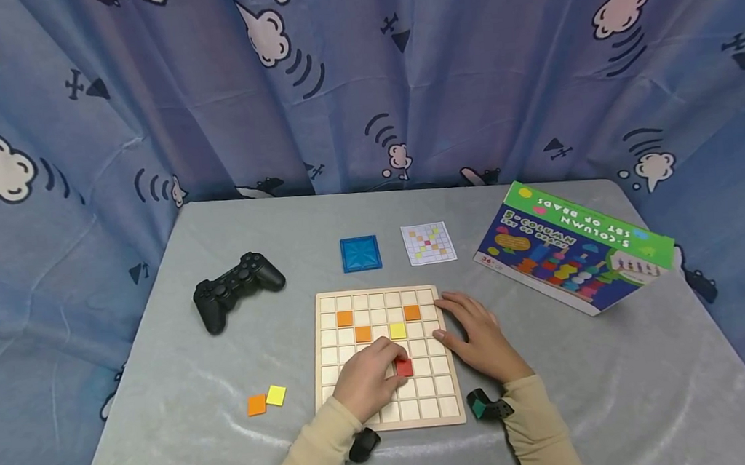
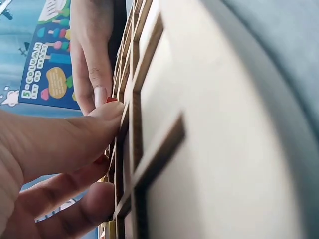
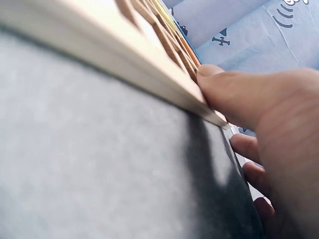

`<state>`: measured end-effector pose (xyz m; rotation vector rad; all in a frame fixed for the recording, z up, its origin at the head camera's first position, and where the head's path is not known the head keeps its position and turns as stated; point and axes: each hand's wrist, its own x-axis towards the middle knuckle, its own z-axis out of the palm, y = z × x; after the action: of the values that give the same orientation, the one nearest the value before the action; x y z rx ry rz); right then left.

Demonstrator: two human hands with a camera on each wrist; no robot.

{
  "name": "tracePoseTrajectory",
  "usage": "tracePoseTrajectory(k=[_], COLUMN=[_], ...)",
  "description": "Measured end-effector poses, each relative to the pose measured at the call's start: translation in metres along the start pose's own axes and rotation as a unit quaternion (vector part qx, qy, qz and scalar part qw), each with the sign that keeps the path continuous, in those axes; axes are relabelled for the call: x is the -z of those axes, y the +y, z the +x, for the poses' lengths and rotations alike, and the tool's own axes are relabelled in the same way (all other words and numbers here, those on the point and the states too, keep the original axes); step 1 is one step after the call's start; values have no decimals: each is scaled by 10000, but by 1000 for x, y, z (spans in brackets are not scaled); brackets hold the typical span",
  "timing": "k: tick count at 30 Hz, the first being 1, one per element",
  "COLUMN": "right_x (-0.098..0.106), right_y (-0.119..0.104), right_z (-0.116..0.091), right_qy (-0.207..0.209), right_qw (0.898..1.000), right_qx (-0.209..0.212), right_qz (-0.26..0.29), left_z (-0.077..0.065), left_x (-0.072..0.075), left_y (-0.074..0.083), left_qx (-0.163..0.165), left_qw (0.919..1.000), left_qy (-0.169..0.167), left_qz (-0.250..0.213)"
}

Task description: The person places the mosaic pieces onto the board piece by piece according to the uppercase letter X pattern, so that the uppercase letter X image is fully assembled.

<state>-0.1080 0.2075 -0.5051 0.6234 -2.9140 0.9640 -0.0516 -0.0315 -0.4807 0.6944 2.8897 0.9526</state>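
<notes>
A wooden grid board (image 1: 448, 409) lies flat in front of me. Over its middle, my left hand (image 1: 371, 378) pinches a red square tile (image 1: 404, 368) between thumb and fingers, right at one of the cells. The left wrist view shows a red edge of it past the thumb (image 2: 107, 112); the fingertips partly hide it. Orange tiles (image 1: 344, 319) and a yellow tile (image 1: 398, 330) sit in other cells. My right hand (image 1: 479, 337) rests at the board's right edge, fingers relaxed, its thumb (image 3: 212, 82) touching the rim.
Left of the board lie a loose orange tile (image 1: 257, 405) and a loose yellow tile (image 1: 276, 395). Behind it are a blue square tray (image 1: 360, 254) and a pattern card (image 1: 429, 243). A black game controller (image 1: 237, 288) is at left, a bead-set box (image 1: 573, 246) at right.
</notes>
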Motion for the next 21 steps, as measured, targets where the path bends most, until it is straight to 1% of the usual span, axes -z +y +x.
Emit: tracePoseTrajectory(k=[5, 10, 17, 21], right_x=[1, 2, 0, 0], right_y=[-1, -1, 1, 1], right_z=[0, 0, 0, 0], right_qy=[0, 1, 15, -2], right_qw=[10000, 10000, 10000, 10000], right_qx=[-15, 8, 36, -11], right_qz=[5, 38, 42, 18], left_z=[0, 0, -1, -2], left_x=[-1, -1, -1, -2], left_y=[0, 0, -2, -3], left_qx=[-27, 2, -345, -395], left_qw=[10000, 10000, 9990, 9987], left_qy=[33, -28, 83, 78], left_qz=[31, 63, 266, 310])
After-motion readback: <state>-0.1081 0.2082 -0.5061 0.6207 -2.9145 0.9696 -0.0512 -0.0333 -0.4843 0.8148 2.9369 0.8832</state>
